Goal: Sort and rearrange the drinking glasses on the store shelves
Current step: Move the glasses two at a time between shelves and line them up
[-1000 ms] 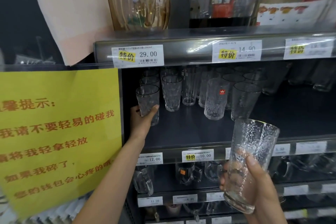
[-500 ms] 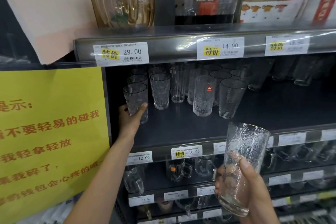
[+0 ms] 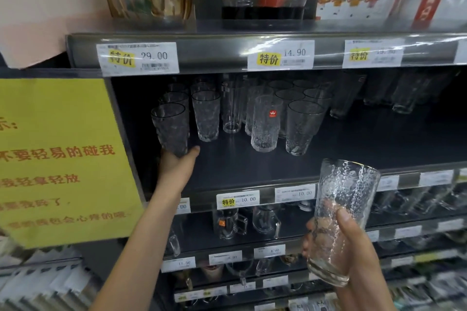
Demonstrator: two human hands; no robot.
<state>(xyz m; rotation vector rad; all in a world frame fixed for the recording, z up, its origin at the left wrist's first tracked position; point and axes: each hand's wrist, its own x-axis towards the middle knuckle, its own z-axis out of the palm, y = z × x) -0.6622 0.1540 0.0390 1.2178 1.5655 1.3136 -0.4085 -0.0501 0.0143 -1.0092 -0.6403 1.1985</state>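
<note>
- Far left of the bay: yellow sign, not in play.
- Left hand grips the foot of the front-left glass, thumb on its right side. The glass is upright and heads the leftmost column on the middle shelf. Can't tell if its base is seated or just lifted.
- Next right, all upright in front-to-back columns: dimpled glass, red-sticker glass, plain tapered glass.
- Right hand is clamped round the lower half of the textured tumbler, held out in front of the shelf lip, below and right of the columns.
- Tumbler axis is near vertical, rim up, leaning slightly right.
- Key relation: the columns lie up, left and inward from the tumbler. The right hand is the nearer free carrier, since the left is busy at the far-left column.
- Tumbler look: clear, heavy base, rough bark-like relief. My guess is the nearest match is the red-sticker glass.
</note>
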